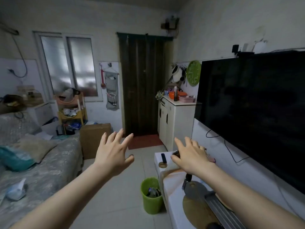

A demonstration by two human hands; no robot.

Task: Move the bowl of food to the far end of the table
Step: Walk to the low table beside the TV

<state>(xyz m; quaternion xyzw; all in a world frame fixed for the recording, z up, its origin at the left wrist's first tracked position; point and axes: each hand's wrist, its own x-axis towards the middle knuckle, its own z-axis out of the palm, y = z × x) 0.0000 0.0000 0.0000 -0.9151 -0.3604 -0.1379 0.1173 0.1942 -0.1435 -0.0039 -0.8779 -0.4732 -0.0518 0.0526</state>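
Note:
My right hand [189, 157] reaches out over the far part of the low white table [173, 190], palm down, fingers spread, holding nothing. A dark rounded thing [176, 153], possibly the bowl of food, peeks out by its thumb and index finger; my hand hides most of it. A pink edge [213, 159] shows just past the hand's right side. My left hand [113, 152] hovers open over the floor to the left of the table, fingers apart and empty.
On the table lie a dark remote [163, 158], a small round item [162, 165], a cleaver [194, 190] and a round wooden board [198, 212]. A green bin [151, 195] stands against the table's left side. A large TV [250, 113] hangs right; a sofa [41, 162] is left.

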